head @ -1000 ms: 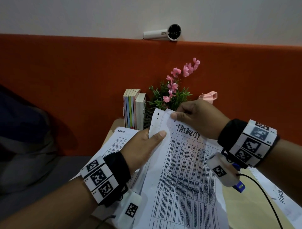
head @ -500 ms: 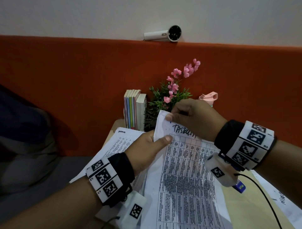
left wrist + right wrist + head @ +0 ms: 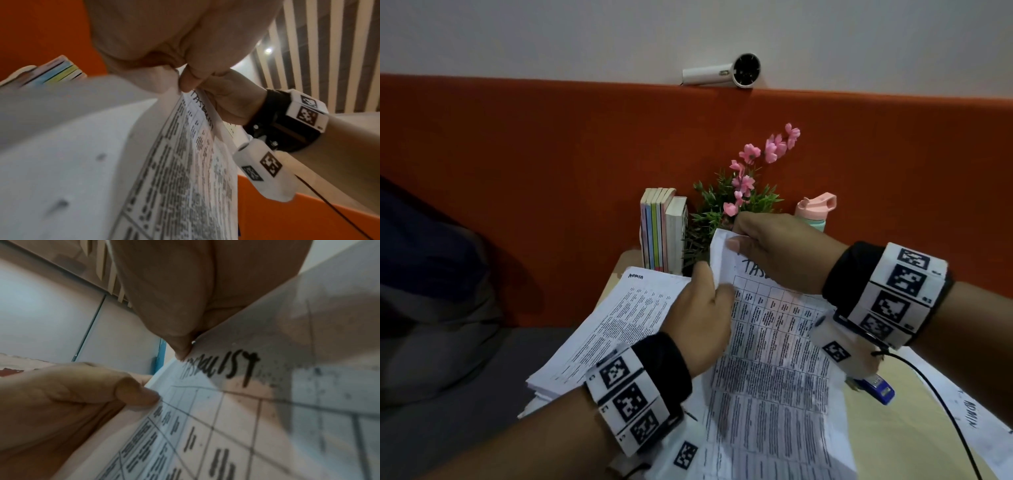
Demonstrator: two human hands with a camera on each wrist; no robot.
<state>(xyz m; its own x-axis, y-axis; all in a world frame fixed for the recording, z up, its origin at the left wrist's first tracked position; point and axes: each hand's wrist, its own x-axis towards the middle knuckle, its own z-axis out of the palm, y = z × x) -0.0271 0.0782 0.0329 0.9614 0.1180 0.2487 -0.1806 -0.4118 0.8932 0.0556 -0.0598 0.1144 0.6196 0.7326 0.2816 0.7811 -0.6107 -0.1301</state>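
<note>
A bundle of printed sheets (image 3: 770, 373) with a table grid and a handwritten black heading is held up over the table; it also fills the left wrist view (image 3: 185, 162) and the right wrist view (image 3: 226, 426). My left hand (image 3: 702, 315) pinches its upper left edge, thumb on the printed side. My right hand (image 3: 774, 246) pinches the top left corner and curls it over. In the right wrist view the left thumb (image 3: 135, 395) presses the sheet edge just below my right fingertips (image 3: 180, 353).
A second stack of printed pages (image 3: 616, 325) lies to the left under my left forearm. Upright books (image 3: 662, 233), a pink flower plant (image 3: 739, 192) and a pink-lidded bottle (image 3: 815, 209) stand against the orange partition. A blue stapler (image 3: 878, 390) and another sheet (image 3: 969, 421) lie on the right.
Both hands have drawn closer together at the top left corner. The right hand has bent that corner further over, hiding most of the handwritten heading; the sheets are narrower and more bunched.
</note>
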